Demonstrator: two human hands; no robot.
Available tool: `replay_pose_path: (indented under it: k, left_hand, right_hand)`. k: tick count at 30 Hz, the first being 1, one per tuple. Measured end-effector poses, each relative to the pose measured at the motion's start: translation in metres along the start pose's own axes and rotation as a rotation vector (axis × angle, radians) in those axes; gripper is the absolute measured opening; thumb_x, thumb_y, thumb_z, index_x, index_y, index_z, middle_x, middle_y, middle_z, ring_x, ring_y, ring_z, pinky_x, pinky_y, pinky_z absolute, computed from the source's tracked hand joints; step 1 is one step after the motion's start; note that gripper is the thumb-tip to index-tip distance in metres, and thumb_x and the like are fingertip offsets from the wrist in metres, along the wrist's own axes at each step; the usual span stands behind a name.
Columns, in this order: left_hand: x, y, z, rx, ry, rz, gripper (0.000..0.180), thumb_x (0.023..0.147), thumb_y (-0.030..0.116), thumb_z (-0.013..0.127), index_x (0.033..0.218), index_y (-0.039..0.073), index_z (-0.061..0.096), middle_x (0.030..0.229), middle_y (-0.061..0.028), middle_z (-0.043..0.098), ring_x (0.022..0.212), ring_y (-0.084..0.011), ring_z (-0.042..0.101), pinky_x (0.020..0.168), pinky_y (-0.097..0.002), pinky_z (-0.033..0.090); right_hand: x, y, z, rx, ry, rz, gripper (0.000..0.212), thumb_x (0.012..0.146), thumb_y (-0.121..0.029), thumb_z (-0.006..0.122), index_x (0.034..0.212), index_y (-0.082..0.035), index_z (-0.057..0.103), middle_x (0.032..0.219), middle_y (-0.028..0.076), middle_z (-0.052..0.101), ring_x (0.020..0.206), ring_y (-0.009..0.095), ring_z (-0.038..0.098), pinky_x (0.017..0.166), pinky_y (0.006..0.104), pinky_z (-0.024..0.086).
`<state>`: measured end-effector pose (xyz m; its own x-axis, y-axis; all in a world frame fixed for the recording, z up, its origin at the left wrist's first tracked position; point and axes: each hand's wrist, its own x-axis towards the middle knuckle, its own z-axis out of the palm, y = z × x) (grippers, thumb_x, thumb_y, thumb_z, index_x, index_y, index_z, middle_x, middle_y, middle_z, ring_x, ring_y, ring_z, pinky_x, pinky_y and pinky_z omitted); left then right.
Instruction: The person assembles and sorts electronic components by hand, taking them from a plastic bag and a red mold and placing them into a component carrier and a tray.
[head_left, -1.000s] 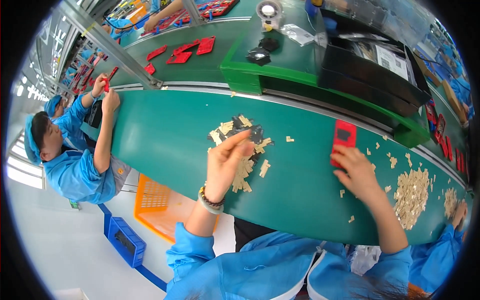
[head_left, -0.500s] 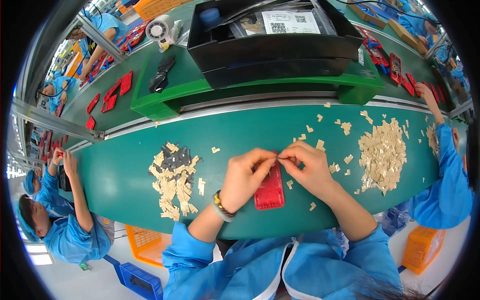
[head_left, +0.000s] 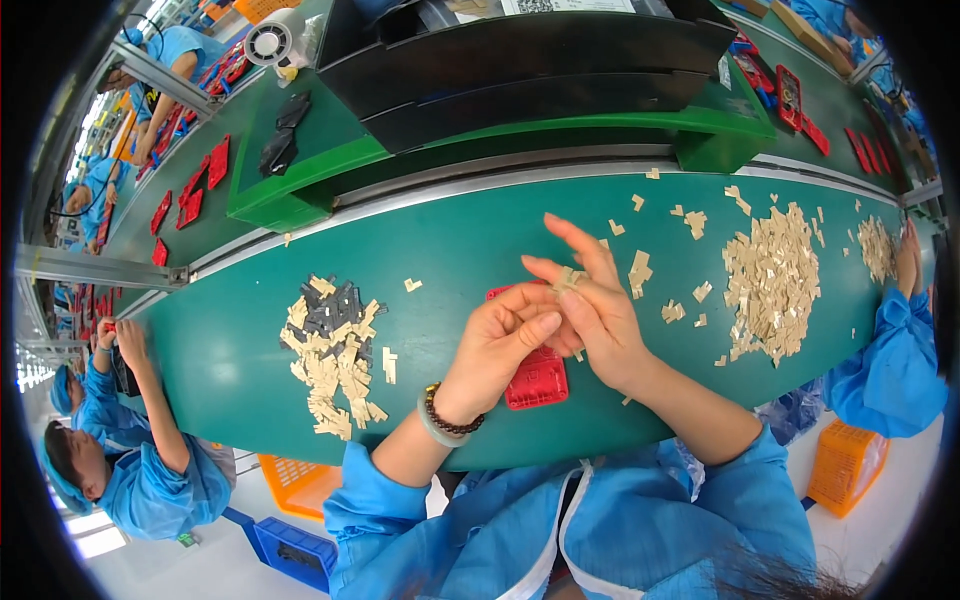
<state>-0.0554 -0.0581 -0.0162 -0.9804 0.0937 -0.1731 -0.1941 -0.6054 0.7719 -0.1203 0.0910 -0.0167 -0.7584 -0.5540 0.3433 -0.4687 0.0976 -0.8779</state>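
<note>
Just in front of me a red plastic housing (head_left: pixel 537 385) lies on the green table, its upper part hidden beneath my hands. My right hand (head_left: pixel 608 325) pinches a small beige piece (head_left: pixel 569 281) between thumb and fingers, with other fingers stretched away. Close against it, my left hand (head_left: pixel 495 345) has curled fingers with the thumb near the forefinger; what they hold, if anything, is hidden. On the left is a pile of beige and dark grey flat pieces (head_left: pixel 338 355). A larger heap of beige stepped pieces (head_left: pixel 768 285) lies on the right, with several loose ones scattered between.
Beyond the table edge, a black box (head_left: pixel 540 95) stands on a green raised shelf (head_left: pixel 350 165). Red housings (head_left: pixel 203 185) lie on the far line. Co-workers sit at left and right; one person's hand (head_left: pixel 908 262) is beside a small beige pile (head_left: pixel 877 248). An orange crate (head_left: pixel 848 465) stands below.
My hands were pinched together over the red housing. Now the right hand has turned, its fingers stretched up, and a beige piece shows in it. The view has shifted slightly.
</note>
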Motion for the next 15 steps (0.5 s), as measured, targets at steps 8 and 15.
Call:
replay_pose_path:
  k: [8,15]
  left_hand:
    - [-0.004,0.001,-0.015,0.241,0.049,0.047,0.011,0.096,0.009,0.057,0.099,0.0,0.062,0.091,-0.0058,0.065,0.078,-0.0103,0.062,0.069,-0.0208,0.049]
    - [-0.002,0.007,-0.019,0.721,0.009,0.469,0.007,0.091,0.004,0.061,0.096,0.0,0.063,0.089,-0.0051,0.06,0.076,-0.0114,0.055,0.067,-0.0236,0.045]
  right_hand:
    - [0.0,-0.003,-0.008,-0.378,0.24,-0.369,0.036,0.072,-0.002,0.07,0.108,-0.003,0.065,0.1,0.008,0.06,0.083,0.025,0.057,0.072,0.0339,0.046]
    - [-0.001,-0.003,-0.012,-0.109,-0.083,-0.193,0.017,0.072,-0.001,0.072,0.089,-0.003,0.068,0.086,0.007,0.064,0.076,0.021,0.06,0.064,0.0311,0.049]
